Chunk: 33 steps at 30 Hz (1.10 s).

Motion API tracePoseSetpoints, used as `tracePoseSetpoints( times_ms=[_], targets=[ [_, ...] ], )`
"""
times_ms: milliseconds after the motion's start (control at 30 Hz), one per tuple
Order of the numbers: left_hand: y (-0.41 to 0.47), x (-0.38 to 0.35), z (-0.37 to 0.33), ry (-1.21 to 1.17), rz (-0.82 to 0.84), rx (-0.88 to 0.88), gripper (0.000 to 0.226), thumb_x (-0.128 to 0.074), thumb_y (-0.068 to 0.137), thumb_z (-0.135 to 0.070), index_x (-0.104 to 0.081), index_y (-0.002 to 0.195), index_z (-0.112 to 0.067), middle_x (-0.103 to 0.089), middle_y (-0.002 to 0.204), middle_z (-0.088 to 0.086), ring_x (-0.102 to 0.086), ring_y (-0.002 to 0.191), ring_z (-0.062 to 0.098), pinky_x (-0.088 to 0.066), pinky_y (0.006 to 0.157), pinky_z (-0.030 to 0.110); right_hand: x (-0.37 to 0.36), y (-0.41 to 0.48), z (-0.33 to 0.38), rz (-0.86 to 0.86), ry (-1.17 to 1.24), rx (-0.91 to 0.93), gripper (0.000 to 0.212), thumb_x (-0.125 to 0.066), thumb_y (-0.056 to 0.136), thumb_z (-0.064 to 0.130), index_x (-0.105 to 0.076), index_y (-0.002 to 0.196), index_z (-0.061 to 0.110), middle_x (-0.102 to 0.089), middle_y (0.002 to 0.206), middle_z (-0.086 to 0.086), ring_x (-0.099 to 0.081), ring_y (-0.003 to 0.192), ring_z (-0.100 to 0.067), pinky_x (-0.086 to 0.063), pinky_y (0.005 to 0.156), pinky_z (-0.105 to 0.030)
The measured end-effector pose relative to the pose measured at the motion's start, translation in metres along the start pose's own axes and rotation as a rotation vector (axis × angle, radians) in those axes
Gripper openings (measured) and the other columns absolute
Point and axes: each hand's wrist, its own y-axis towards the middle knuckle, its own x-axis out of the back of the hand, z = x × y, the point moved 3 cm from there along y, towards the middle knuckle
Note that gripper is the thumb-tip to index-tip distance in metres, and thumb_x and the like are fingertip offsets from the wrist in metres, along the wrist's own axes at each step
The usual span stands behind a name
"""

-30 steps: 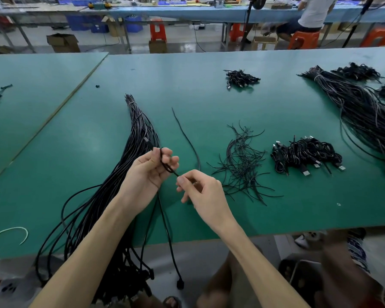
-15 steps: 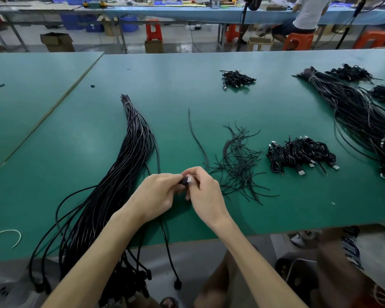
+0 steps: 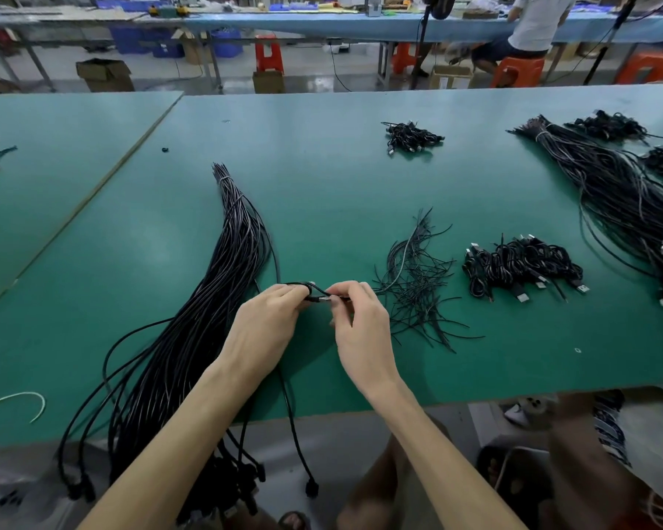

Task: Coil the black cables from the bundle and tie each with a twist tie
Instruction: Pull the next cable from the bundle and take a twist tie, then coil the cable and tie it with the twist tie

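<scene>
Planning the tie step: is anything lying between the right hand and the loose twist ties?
Nothing visible. The twist ties lie on the green table directly right of the right hand, their nearest ends almost at its fingers. That hand pinches the cable by its plug.

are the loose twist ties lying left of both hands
No, the twist ties lie just right of the right hand.
</scene>
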Motion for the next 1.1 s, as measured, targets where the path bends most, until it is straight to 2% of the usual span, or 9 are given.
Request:
tracePoseSetpoints(
  times_ms=[133, 200, 367, 500, 600, 667, 833, 1000, 1100],
  targets=[
    [0.002, -0.001, 0.010, -0.311, -0.077, 0.217, 0.023, -0.066, 0.099, -0.008, -0.077, 0.118, -0.014, -0.077, 0.109, -0.007, -0.071, 0.098, 0.003, -0.054, 0.091, 0.024, 0.000, -0.002, 0.002, 0.054, 0.080, 0.055, 0.021, -0.054, 0.106, 0.008, -0.071, 0.118, 0.012, -0.064, 0.103, 0.006, -0.064, 0.080, -0.011, -0.047, 0.074, -0.013],
    [0.003, -0.002, 0.016, -0.437, -0.081, 0.322, 0.022, -0.067, 0.098, -0.008, -0.078, 0.116, -0.015, -0.077, 0.105, -0.012, -0.070, 0.097, -0.002, -0.054, 0.094, 0.023, -0.003, -0.004, 0.004, 0.108, 0.102, 0.087, 0.028, -0.053, 0.106, 0.005, -0.070, 0.127, 0.011, -0.066, 0.105, 0.005, -0.064, 0.081, -0.013, -0.048, 0.077, -0.014],
    [0.005, -0.005, 0.021, -1.099, -0.057, 0.493, 0.026, -0.059, 0.100, -0.008, -0.070, 0.120, 0.004, -0.076, 0.116, 0.015, -0.070, 0.116, 0.029, -0.054, 0.104, 0.039, -0.006, -0.002, 0.002, 0.203, 0.131, 0.115, 0.041, -0.049, 0.105, -0.002, -0.063, 0.140, 0.016, -0.066, 0.109, 0.000, -0.061, 0.084, -0.015, -0.049, 0.084, -0.015],
    [0.005, -0.002, 0.022, -1.490, -0.037, 0.517, 0.039, -0.051, 0.102, -0.018, -0.060, 0.130, 0.009, -0.069, 0.128, 0.022, -0.065, 0.125, 0.033, -0.055, 0.099, 0.033, -0.009, -0.004, 0.001, 0.207, 0.153, 0.051, 0.032, -0.050, 0.108, 0.010, -0.067, 0.134, 0.019, -0.070, 0.105, 0.005, -0.065, 0.083, -0.012, -0.047, 0.079, -0.013],
    [0.006, -0.002, 0.024, -1.598, -0.020, 0.508, 0.036, -0.047, 0.105, -0.017, -0.061, 0.129, 0.007, -0.069, 0.128, 0.021, -0.065, 0.124, 0.032, -0.055, 0.097, 0.030, -0.009, -0.004, -0.003, 0.204, 0.197, -0.037, 0.019, -0.050, 0.108, 0.016, -0.069, 0.114, 0.019, -0.073, 0.095, 0.007, -0.068, 0.077, -0.013, -0.044, 0.067, -0.013],
    [0.006, -0.002, 0.025, -1.655, -0.030, 0.526, 0.032, -0.050, 0.102, -0.017, -0.066, 0.121, 0.003, -0.075, 0.115, 0.015, -0.070, 0.115, 0.026, -0.056, 0.093, 0.028, -0.009, -0.004, -0.003, 0.209, 0.197, -0.041, 0.016, -0.054, 0.107, 0.021, -0.069, 0.103, 0.017, -0.072, 0.094, 0.007, -0.069, 0.076, -0.013, -0.045, 0.067, -0.014],
    [0.007, 0.004, 0.027, -1.756, -0.038, 0.496, 0.030, -0.050, 0.103, -0.026, -0.077, 0.101, -0.013, -0.060, 0.082, -0.004, -0.067, 0.087, 0.013, -0.055, 0.087, 0.024, -0.007, -0.004, -0.003, 0.243, 0.137, -0.026, 0.039, -0.059, 0.100, 0.049, -0.075, 0.079, 0.020, -0.061, 0.090, 0.004, -0.063, 0.076, -0.016, -0.050, 0.076, -0.024],
    [0.005, 0.007, 0.024, -1.704, -0.016, 0.457, 0.034, -0.050, 0.102, -0.031, -0.079, 0.105, -0.014, -0.062, 0.079, -0.005, -0.069, 0.094, 0.013, -0.054, 0.092, 0.024, -0.009, -0.003, -0.004, 0.290, 0.108, -0.044, 0.036, -0.063, 0.100, 0.045, -0.074, 0.074, 0.022, -0.053, 0.076, 0.005, -0.046, 0.063, -0.008, -0.037, 0.063, -0.016],
    [0.005, 0.008, 0.021, -1.698, 0.007, 0.444, 0.032, -0.065, 0.095, -0.040, -0.079, 0.106, -0.013, -0.062, 0.077, -0.006, -0.068, 0.090, 0.011, -0.054, 0.089, 0.023, -0.011, -0.004, -0.003, 0.289, 0.099, -0.041, 0.034, -0.065, 0.099, 0.044, -0.076, 0.075, 0.023, -0.052, 0.074, 0.006, -0.045, 0.061, -0.006, -0.037, 0.063, -0.015]
  ],
)
